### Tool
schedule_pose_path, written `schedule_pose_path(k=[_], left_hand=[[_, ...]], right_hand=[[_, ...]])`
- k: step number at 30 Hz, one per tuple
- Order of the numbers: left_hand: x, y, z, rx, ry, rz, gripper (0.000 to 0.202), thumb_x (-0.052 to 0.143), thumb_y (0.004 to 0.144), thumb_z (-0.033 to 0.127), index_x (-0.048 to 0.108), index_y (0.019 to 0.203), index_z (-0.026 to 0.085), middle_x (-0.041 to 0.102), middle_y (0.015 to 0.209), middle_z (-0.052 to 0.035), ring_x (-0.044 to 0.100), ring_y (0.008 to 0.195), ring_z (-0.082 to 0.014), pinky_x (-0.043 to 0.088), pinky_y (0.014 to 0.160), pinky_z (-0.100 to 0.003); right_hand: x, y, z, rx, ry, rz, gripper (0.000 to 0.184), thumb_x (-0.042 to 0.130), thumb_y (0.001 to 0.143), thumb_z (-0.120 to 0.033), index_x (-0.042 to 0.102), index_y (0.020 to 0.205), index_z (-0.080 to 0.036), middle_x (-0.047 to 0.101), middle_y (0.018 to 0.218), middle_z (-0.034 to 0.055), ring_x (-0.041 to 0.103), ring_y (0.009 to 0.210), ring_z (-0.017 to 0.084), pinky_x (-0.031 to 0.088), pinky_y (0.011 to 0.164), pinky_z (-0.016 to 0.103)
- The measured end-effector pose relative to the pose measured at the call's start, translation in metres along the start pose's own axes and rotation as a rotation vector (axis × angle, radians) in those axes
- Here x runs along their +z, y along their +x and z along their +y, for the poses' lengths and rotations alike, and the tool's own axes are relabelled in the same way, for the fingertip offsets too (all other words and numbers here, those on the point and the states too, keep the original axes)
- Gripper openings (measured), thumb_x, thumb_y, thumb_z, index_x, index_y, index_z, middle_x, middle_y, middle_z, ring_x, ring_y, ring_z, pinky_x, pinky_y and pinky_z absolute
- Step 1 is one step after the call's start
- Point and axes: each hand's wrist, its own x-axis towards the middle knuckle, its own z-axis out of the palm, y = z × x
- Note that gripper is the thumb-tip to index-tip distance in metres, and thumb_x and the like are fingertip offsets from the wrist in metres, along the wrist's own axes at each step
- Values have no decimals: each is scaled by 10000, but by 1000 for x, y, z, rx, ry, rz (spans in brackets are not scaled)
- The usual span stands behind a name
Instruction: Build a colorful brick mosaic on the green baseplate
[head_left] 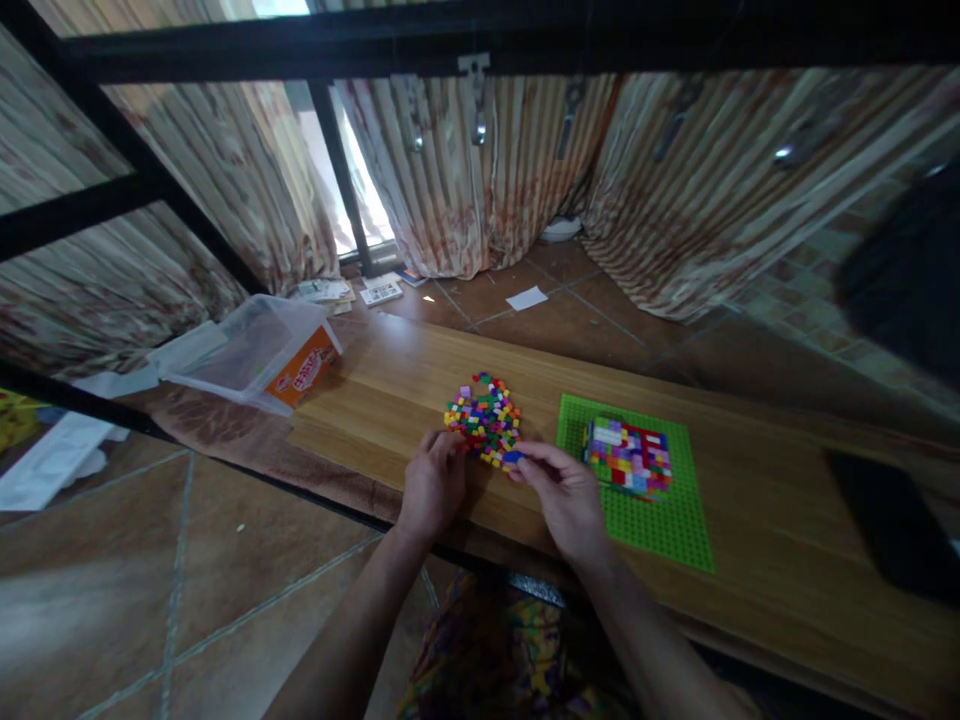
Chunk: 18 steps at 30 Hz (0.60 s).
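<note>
1. Step in hand, as I judge: sorting or taking pieces at the loose bricks [487, 410], which lie in a small heap near the middle of the bench [390, 370], betw. its far and near edges.
2. R hand [564, 500]: fingers are narrow, w/ a blue brick [512, 457] pinched at the tips, just at the near right side of the heap.
3. L hand [435, 480]: fingers are bent close together at the near left side of the heap, touching it or almost; cannot tell if they hold a pc.
4. Green baseplate [660, 535] lies to the right of the heap, its near side close to the near edge of the bench. On it sits a multicolour brick build [630, 458], approx. in the upper middle; neither hand seems to hold it.
5. Next move, IMO, calls for keeping the blue brick firm and lifting it clear of the heap, w/o scattering the other pcs. L fingers should stay light, b/c the pcs are tiny and prob. slide easily.
</note>
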Motion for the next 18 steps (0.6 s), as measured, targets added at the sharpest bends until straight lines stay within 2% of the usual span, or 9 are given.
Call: schedule_pose_path(k=[2, 5, 9, 14, 18], left_hand=[[0, -2, 13, 50, -105, -11, 161, 510, 889, 186, 623, 1004, 187, 644, 1002, -68, 624, 868, -147, 504, 768, -264], [3, -6, 38, 110, -230, -110, 190, 555, 887, 238, 633, 1055, 193, 678, 994, -64, 635, 848, -144, 512, 749, -258], [14, -8, 63, 166, -285, -230, 137, 554, 886, 210, 672, 955, 206, 710, 895, -38, 650, 827, -144, 512, 765, -263], [38, 1, 79, 210, -237, -299, 155, 535, 891, 195, 671, 960, 221, 717, 904, -21, 663, 838, -143, 512, 776, -257], [59, 15, 94, 323, -71, -352, 209, 487, 915, 204, 654, 1036, 239, 709, 975, -25, 659, 892, -161, 511, 819, -279]], right_hand=[[-3, -4, -2, -14, 24, 20, 228, 718, 735, -391, 722, 886, -220, 737, 830, 17, 696, 757, 177, 589, 721, 345], [-8, -12, -6, -78, -29, 47, 176, 698, 755, -356, 722, 867, -222, 738, 840, 20, 691, 773, 175, 581, 733, 334], [-25, -23, -10, -173, -188, 110, 158, 664, 787, -339, 724, 877, -224, 738, 873, 34, 685, 802, 180, 572, 747, 332], [-73, -36, -16, -236, -320, 253, 203, 666, 807, -375, 726, 936, -231, 735, 947, 51, 684, 860, 192, 551, 821, 363], [-121, -36, -23, -216, -332, 453, 265, 679, 790, -421, 726, 933, -201, 736, 903, 74, 682, 751, 187, 558, 723, 346]])
